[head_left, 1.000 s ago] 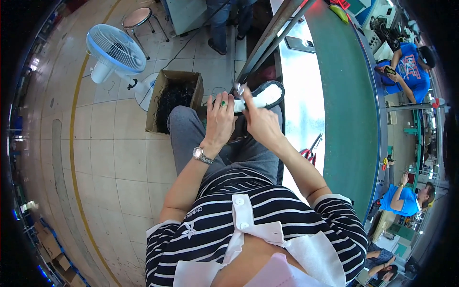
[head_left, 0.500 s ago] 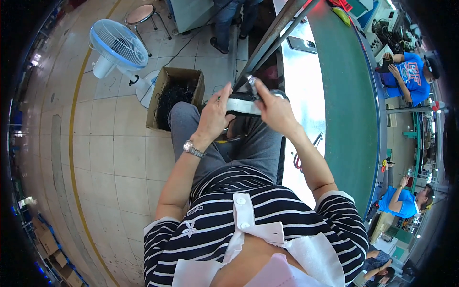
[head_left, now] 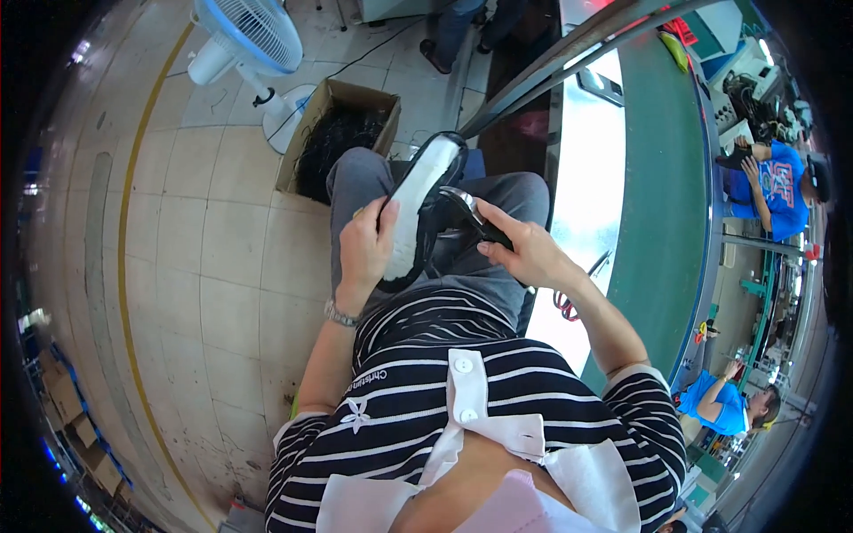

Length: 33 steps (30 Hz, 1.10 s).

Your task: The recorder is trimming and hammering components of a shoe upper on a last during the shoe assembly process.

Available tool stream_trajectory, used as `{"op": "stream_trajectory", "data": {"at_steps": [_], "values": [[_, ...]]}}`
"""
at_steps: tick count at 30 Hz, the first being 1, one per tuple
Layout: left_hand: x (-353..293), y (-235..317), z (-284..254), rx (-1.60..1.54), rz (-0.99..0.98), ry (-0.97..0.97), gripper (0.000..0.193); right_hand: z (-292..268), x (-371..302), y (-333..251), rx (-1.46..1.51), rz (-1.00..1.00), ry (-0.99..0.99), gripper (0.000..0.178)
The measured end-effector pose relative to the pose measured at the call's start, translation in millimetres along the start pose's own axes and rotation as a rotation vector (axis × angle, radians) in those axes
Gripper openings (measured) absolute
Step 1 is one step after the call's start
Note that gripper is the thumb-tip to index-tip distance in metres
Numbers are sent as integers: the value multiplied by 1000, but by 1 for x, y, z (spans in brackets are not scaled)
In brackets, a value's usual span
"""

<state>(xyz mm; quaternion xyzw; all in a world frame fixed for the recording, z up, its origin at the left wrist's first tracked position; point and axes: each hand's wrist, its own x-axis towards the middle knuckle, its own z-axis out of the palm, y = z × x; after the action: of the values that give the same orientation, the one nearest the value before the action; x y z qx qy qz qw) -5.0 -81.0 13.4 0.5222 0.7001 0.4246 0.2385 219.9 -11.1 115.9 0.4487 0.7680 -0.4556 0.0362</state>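
Head view looked straight down on a seated person's lap, where the left hand (head_left: 366, 249) gripped a shoe (head_left: 418, 213) turned sole-up, thumb and fingers wrapped round the near end of its white sole. The shoe ran away from that hand, over the grey trousers, with its dark toe end farthest off. Just right of it, the right hand (head_left: 526, 253) was closed around the dark handles of pliers (head_left: 471, 215), whose metal head lay against the shoe's dark edge, just beyond the right fingertips; whether it bit the material, I could not tell. A wristwatch (head_left: 340, 314) sat on the left wrist. Beyond the left hand stood a cardboard box (head_left: 338, 133) of dark scraps on the tiled floor, and farther out a blue fan (head_left: 249, 35). Right of the right hand ran a green belt (head_left: 662, 178), with red-handled scissors (head_left: 569, 302) close beside the right forearm.
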Motion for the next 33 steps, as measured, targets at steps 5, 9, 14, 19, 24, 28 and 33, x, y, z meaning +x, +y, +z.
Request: {"op": "stream_trajectory", "data": {"at_steps": [5,9,14,19,24,28,33], "values": [[-10,2,7,142,76,-26,29,-11,18,-35,-262,3,-243,57],[-26,-6,12,-155,-20,-92,28,-13,24,-47,-435,-63,-293,57],[-30,-15,14,-320,-103,-216,27,-13,30,-50,-581,-98,-401,62],[-23,9,3,206,251,-306,22,-10,33,-65,-725,-56,-465,63],[-23,16,1,179,34,-434,30,1,21,-23,-539,-79,-342,69],[-22,-1,9,-876,-375,-546,51,8,15,-4,-465,-104,-271,70],[0,-14,47,-1561,-894,-539,67,15,10,6,-454,-152,-210,70]]}}
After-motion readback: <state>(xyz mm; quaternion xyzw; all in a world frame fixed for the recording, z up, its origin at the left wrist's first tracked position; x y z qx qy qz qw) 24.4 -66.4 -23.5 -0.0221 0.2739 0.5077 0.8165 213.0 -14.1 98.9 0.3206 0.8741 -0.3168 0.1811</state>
